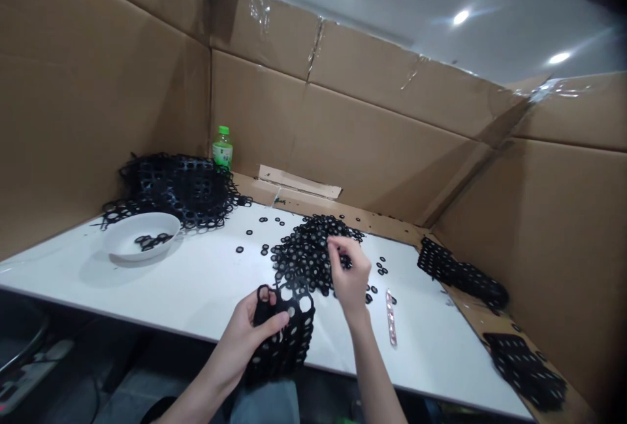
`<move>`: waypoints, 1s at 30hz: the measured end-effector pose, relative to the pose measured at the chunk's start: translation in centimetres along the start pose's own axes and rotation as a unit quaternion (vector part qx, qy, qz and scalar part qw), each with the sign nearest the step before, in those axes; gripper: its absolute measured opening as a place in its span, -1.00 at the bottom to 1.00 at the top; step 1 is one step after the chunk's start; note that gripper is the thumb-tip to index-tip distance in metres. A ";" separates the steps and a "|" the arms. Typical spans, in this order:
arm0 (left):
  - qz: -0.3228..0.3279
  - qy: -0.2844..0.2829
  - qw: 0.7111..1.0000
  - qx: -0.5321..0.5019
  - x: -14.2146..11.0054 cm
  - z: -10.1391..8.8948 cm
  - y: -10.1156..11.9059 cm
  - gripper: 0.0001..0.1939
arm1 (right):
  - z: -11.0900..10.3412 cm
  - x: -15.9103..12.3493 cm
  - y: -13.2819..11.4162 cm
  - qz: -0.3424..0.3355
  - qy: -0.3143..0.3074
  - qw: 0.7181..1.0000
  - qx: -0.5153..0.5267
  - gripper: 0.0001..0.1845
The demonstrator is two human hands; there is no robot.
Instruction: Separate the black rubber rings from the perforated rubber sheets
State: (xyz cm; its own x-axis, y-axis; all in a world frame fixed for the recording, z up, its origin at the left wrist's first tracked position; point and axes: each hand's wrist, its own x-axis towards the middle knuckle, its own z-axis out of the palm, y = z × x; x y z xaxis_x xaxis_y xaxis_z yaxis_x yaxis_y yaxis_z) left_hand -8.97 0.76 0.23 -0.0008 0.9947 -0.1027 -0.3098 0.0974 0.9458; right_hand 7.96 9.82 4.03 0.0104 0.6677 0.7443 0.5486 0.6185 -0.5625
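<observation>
The left hand [240, 349] firmly grips a black perforated rubber sheet [289, 339]. The right hand's [350, 277] fingers pinch at black rubber rings [308, 257] at 12 o'clock; any held ring is hidden. Hasty movement risks scattering rings across the white table [171, 293].

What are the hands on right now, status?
Left hand gripping punched black mesh sheet. Right hand at pile of black rings. Narrow pink strip lying right of the pile.
</observation>
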 end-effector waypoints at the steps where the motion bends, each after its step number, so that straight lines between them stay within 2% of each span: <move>1: 0.002 0.001 1.000 -0.011 0.2 0.1 -0.1 -0.72 | -0.4 -1.3 -1.5 -0.041 -0.029 0.999 0.020 -0.85; 2: 0.004 -0.002 1.000 -0.022 0.4 0.1 -0.2 -0.71 | -0.7 -2.5 -2.9 -0.074 -0.070 0.994 0.037 -0.84; 4: 0.014 -0.008 0.999 -0.038 0.5 0.3 -0.2 -0.71 | -1.1 -4.1 -4.8 -0.075 -0.142 0.985 0.058 -0.81; 7: 0.023 -0.014 0.998 -0.058 0.3 0.5 -0.1 -0.74 | -1.5 -5.1 -5.5 -0.055 -0.208 0.973 0.085 -0.81; 11: 0.026 -0.019 0.997 -0.075 -0.2 0.6 0.1 -0.75 | -1.8 -5.5 -5.3 -0.033 -0.231 0.970 0.067 -0.73; 17: 0.085 -0.021 0.996 0.003 -0.4 0.3 0.1 -0.78 | -1.6 -6.5 -5.9 -0.028 -0.262 0.964 0.027 -0.76; 19: 0.088 -0.031 0.996 0.012 -0.5 0.3 0.1 -0.78 | -1.5 -6.9 -5.8 -0.029 -0.247 0.968 0.015 -0.77; 21: 0.071 -0.044 0.997 -0.001 -0.7 0.4 0.0 -0.77 | -1.6 -6.8 -5.4 -0.030 -0.204 0.979 0.007 -0.74; 22: 0.059 -0.048 0.997 -0.009 -0.7 0.5 0.0 -0.76 | -1.7 -6.5 -5.0 -0.023 -0.164 0.986 0.009 -0.73; 24: 0.039 -0.039 0.998 -0.029 -0.9 0.7 0.0 -0.74 | -2.2 -4.8 -3.7 0.013 -0.047 0.999 0.020 -0.70; 26: 0.019 -0.015 0.998 -0.060 -1.0 0.8 0.1 -0.71 | -2.5 -2.1 -1.7 0.077 0.091 0.993 0.017 -0.68; 27: 0.007 -0.006 0.997 -0.079 -1.0 0.9 0.2 -0.70 | -2.5 -0.6 -0.5 0.090 0.106 0.990 -0.001 -0.66; 30: -0.020 -0.007 0.992 -0.122 -0.7 0.8 0.6 -0.68 | -1.6 3.9 3.6 0.102 0.028 0.992 -0.068 -0.65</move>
State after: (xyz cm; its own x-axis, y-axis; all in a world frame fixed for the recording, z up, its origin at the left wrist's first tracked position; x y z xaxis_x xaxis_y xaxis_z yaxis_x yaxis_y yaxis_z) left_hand -8.44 0.11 1.15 0.0289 0.9908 -0.1321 -0.5304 0.1272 0.8382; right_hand 11.33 13.99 5.45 0.1768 0.7476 0.6401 0.6379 0.4083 -0.6530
